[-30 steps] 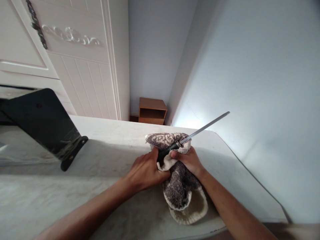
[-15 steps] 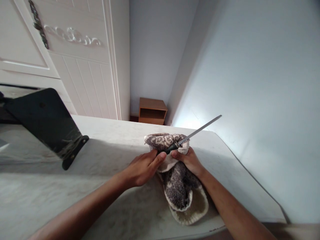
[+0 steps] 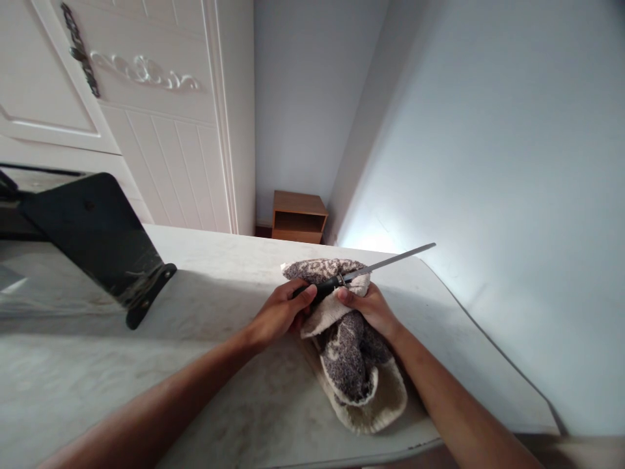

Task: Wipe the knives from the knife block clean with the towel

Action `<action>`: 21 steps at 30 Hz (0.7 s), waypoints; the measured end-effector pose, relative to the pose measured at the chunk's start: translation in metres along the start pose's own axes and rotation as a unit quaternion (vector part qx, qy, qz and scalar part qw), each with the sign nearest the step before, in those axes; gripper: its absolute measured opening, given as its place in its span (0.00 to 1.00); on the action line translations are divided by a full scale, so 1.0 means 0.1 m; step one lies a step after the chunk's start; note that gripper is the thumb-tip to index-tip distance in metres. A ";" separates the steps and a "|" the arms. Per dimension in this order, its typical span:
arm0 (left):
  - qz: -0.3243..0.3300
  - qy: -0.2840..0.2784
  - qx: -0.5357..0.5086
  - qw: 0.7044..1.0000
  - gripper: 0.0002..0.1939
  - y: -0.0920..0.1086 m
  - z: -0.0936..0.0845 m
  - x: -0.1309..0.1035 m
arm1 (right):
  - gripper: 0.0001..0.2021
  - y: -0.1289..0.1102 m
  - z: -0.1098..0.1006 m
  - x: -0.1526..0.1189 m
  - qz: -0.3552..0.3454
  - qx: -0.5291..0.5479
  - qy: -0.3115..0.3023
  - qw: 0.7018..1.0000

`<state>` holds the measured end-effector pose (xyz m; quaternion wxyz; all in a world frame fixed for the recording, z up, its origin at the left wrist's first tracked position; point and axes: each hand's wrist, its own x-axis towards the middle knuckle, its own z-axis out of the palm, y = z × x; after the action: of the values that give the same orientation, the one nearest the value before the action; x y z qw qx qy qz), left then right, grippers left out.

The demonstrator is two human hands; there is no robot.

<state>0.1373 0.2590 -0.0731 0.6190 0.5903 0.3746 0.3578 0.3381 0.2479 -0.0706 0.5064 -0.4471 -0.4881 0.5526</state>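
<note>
Here, the person's left hand (image 3: 286, 309) clamps and partly hides a black-handled, slim grey metal blade (image 3: 367, 269); the right hand (image 3: 375, 309), half hidden behind it, grips a fluffy brown-and-cream cloth (image 3: 344, 358)

Cloth (image 3: 346, 365) — rough, fuzzy pile; shaft (image 3: 396, 259) — smooth metal.

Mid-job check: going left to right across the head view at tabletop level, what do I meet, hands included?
Black upright panel → left hand → right hand → metal tip of the black-handled tool.
</note>
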 end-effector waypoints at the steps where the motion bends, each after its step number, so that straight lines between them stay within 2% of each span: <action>1: 0.008 0.012 -0.001 1.000 0.23 0.00 -0.01 0.00 | 0.19 0.01 -0.01 0.01 0.002 0.002 0.002 1.000; 7: 0.018 0.070 0.007 0.997 0.21 0.05 -0.05 0.01 | 0.20 0.03 -0.05 0.03 0.022 0.024 0.021 0.999; 11: 0.024 0.125 0.069 0.989 0.19 0.07 -0.10 0.01 | 0.22 0.02 -0.09 0.06 0.035 0.027 0.075 0.996; 13: 0.055 0.171 0.158 0.971 0.15 0.08 -0.14 0.01 | 0.23 0.01 -0.10 0.07 0.038 0.043 0.103 0.993; 16: 0.129 0.219 0.287 0.923 0.10 0.08 -0.19 0.02 | 0.24 -0.02 -0.10 0.08 0.039 0.080 0.111 0.990; 18: 0.161 0.229 0.332 0.901 0.10 0.08 -0.24 0.04 | 0.24 -0.03 -0.11 0.08 0.043 0.093 0.110 0.989; 21: 0.175 0.241 0.359 0.884 0.10 0.06 -0.31 0.06 | 0.24 -0.05 -0.14 0.07 0.045 0.104 0.111 0.987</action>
<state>0.1128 0.2785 -0.0677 0.1825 0.7237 0.5057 0.4327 0.3517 0.2560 -0.0677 0.5762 -0.4719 -0.3479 0.5694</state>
